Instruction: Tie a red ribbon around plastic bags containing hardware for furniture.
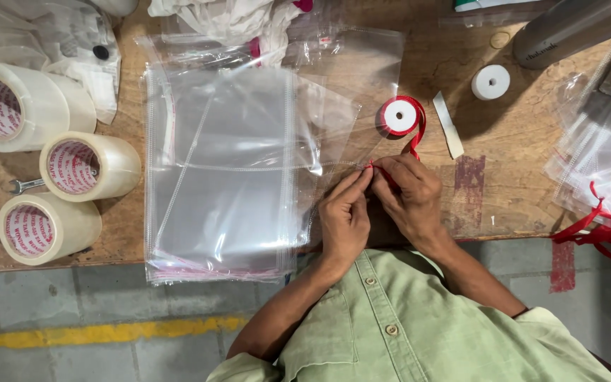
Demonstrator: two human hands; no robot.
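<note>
Both my hands are together at the near edge of the bench (503, 141), just right of the stack of clear plastic bags (228, 177). My left hand (344, 219) has its grip pinched narrow, thumb and forefinger closed on the end of the red ribbon (414, 145). My right hand (411, 198) curls tight around the same strand, fingers closed on it right beside the left fingertips. The ribbon runs up from my fingers to its small white spool (399, 116), lying flat on the bench just beyond my hands. Three big rolls of clear tape (72, 166) sit well apart at the left, and a second small white spool (491, 82) lies farther right.
</note>
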